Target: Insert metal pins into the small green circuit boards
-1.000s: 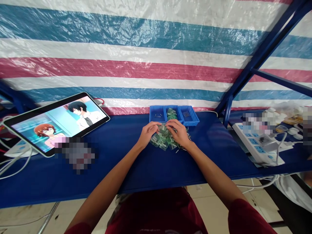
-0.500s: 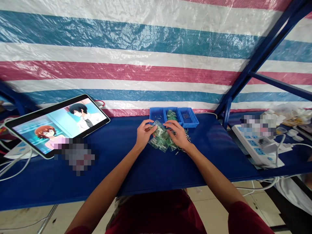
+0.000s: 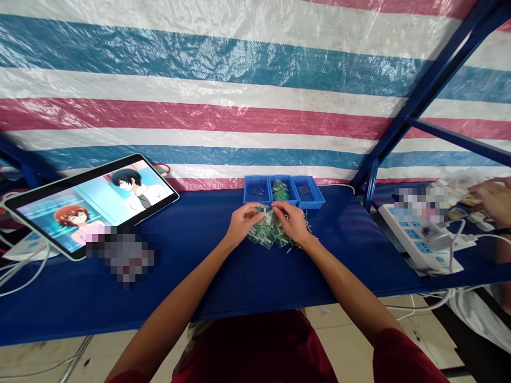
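Between my two hands lies a pile of small clear plastic bags (image 3: 261,236) with a green tint and little parts inside. My left hand (image 3: 242,223) pinches the edge of one small plastic bag (image 3: 264,209) between thumb and fingers. On its other side, my right hand (image 3: 293,221) closes its thumb and fingers on the same bag. Some loose screws (image 3: 295,247) lie beside and below my right hand. Just beyond my hands stand three joined blue bins: the left bin (image 3: 250,183) holds a few screws, the middle one small green bags (image 3: 280,190), the right one small metal parts (image 3: 304,190).
A tablet (image 3: 96,205) playing a cartoon leans at the left, near a blurred object (image 3: 130,258). At the right are a white power strip (image 3: 419,239) with cables and another person's hand (image 3: 493,199). Blue frame bars (image 3: 399,127) and a striped tarp (image 3: 239,96) stand behind.
Both my hands have drawn slightly down toward me with the small bag, which now sits lower against the pile. Another person's hand has come into view at the right.
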Tool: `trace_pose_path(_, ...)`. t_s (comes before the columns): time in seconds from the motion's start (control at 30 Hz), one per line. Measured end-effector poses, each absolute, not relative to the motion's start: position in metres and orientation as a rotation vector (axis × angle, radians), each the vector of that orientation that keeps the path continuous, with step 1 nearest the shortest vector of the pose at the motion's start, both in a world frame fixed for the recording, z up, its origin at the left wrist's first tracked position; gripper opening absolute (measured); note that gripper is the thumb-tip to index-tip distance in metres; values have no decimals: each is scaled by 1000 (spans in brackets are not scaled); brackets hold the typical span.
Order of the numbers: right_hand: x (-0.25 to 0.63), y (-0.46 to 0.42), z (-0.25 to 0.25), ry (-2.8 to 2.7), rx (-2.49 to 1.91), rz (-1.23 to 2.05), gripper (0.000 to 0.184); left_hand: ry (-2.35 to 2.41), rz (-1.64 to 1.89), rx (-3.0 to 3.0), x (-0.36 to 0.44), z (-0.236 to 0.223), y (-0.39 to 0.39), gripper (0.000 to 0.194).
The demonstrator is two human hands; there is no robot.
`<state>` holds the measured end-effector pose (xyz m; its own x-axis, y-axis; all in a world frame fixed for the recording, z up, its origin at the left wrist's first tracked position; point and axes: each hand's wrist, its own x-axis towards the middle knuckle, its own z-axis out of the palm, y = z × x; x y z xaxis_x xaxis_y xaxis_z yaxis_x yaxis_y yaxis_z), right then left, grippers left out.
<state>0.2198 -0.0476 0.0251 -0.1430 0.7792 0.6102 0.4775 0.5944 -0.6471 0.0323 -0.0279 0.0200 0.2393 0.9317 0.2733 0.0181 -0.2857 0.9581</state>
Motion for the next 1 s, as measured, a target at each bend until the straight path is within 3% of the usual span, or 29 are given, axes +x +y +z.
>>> trace_pose_path(0.1,220,-49,29,-1882,-917,332,30,908,1237,1469,31,25,-29,45)
trace_pose_path(0.23,220,-48,32,-1934,-860,261,22,902,1219,1426,30,28,-29,50)
trace_pose_path(0.37,220,-46,28,-1834,-964,525,18,1032,1282,1532,29,23,-27,41)
trace_pose_path(0.53,225,-36,23,-1406,-1049,960,34,1234,1317,1757,26,19,-24,32)
trace_pose_path(0.77,231,-24,18,-1160,-1020,917,66,1247,1318,1947,24,18,-23,20)
trace_pose_path(0.87,227,-28,17,-1227,-1067,803,54,1217,1207,2046,22,15,-20,14)
trace_pose_path(1.0,229,-32,21,-1481,-1262,512,20,1196,1026,2209,21,13,-19,14)
